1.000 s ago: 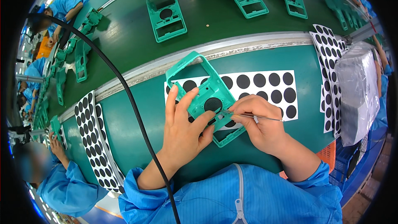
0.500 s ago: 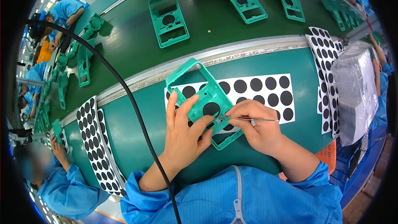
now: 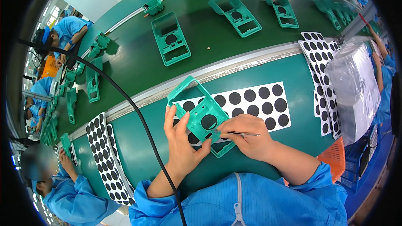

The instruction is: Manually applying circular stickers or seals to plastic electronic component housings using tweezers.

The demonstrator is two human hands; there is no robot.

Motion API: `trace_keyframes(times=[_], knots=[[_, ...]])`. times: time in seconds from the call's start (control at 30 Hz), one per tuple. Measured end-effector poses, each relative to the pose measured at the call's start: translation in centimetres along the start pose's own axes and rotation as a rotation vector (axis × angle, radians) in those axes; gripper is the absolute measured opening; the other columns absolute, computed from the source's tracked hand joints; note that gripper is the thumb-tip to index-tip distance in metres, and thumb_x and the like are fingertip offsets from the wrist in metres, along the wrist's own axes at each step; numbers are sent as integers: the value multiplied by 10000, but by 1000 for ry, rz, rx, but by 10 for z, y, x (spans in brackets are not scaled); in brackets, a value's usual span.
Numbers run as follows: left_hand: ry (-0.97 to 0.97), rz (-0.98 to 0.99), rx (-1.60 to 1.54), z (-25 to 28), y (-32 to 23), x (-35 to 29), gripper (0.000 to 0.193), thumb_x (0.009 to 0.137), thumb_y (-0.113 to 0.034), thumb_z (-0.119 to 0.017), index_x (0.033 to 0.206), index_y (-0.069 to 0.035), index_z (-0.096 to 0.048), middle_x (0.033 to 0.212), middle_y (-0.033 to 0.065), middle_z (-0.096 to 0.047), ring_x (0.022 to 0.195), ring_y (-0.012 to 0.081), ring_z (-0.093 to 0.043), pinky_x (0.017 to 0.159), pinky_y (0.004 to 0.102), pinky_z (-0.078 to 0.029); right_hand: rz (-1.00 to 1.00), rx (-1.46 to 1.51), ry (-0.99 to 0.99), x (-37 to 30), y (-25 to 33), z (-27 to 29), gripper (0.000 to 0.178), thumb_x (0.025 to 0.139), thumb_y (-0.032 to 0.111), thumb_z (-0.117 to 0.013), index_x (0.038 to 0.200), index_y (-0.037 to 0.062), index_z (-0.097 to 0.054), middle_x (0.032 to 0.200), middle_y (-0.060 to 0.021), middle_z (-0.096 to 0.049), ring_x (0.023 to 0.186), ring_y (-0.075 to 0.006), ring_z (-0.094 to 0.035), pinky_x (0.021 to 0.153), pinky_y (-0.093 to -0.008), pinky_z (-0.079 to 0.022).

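A green plastic housing (image 3: 193,122) lies tilted over a white sheet of black round stickers (image 3: 267,108) in front of me. My left hand (image 3: 183,142) grips its left edge, fingers along the side and thumb at the lower edge. A black round piece (image 3: 209,121) sits in the round recess in the housing's middle. My right hand (image 3: 248,136) pinches thin metal tweezers (image 3: 247,134). Their tips are beside the lower edge of the black round piece; whether they touch it I cannot tell.
Beyond a metal rail, more green housings (image 3: 171,38) lie on a dark green belt (image 3: 134,60). Stacked sticker sheets (image 3: 104,159) are at the left and right. A clear plastic bag (image 3: 349,83) stands at right above an orange crate (image 3: 333,159). A black cable (image 3: 140,119) crosses the view. Co-workers sit left.
My left thumb has drawn back from beside the black round piece to the housing's lower edge. The tweezers' tips remain near that piece. The whole view has shifted slightly.
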State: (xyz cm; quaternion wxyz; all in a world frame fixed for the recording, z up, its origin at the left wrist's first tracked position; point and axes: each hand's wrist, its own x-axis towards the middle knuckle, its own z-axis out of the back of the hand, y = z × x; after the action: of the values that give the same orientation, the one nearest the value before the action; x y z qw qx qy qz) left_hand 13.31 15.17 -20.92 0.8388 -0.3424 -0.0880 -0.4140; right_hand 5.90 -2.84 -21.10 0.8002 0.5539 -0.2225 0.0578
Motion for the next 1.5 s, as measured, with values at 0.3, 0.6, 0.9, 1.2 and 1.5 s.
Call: trace_keyframes(times=[0.3,0.6,0.9,1.2,1.5], knots=[[16,55,-109,-7,7,-6,895,591,-54,-750,1323,-35,-236,1354,251,-167,1212,401,-316,912,430,-427,44,-39,-28,-2,-1,-5,163,663,26,-705,808,80,-654,810,-15,-665,633,-170,-596,550,-263,-470],[33,75,-133,-7,6,-7,888,599,-41,-743,1327,-44,-234,1356,241,-162,1227,412,-313,904,426,-441,80,-83,-28,-2,-2,-5,176,658,41,-711,819,88,-657,820,-6,-672,642,-155,-606,549,-250,-470],[-55,286,-333,-5,-4,-4,898,634,60,-686,1362,-71,-177,1394,168,-94,1099,258,-469,749,281,-542,136,0,-66,-1,-6,-5,186,670,8,-700,844,48,-647,855,-72,-660,629,-177,-608,539,-258,-474],[-372,477,-685,22,19,13,532,770,141,-429,1282,17,-355,1271,115,-439,783,103,-574,620,186,-456,191,132,-225,-5,4,12,150,692,-65,-669,812,-14,-596,872,-145,-628,722,-203,-608,602,-275,-483],[-397,394,-160,48,136,108,511,835,-100,-542,1280,57,-346,1294,246,-364,1013,301,-551,851,331,-452,98,259,-297,-8,7,12,159,719,-70,-645,836,-11,-555,870,-161,-616,754,-198,-597,649,-265,-478]])
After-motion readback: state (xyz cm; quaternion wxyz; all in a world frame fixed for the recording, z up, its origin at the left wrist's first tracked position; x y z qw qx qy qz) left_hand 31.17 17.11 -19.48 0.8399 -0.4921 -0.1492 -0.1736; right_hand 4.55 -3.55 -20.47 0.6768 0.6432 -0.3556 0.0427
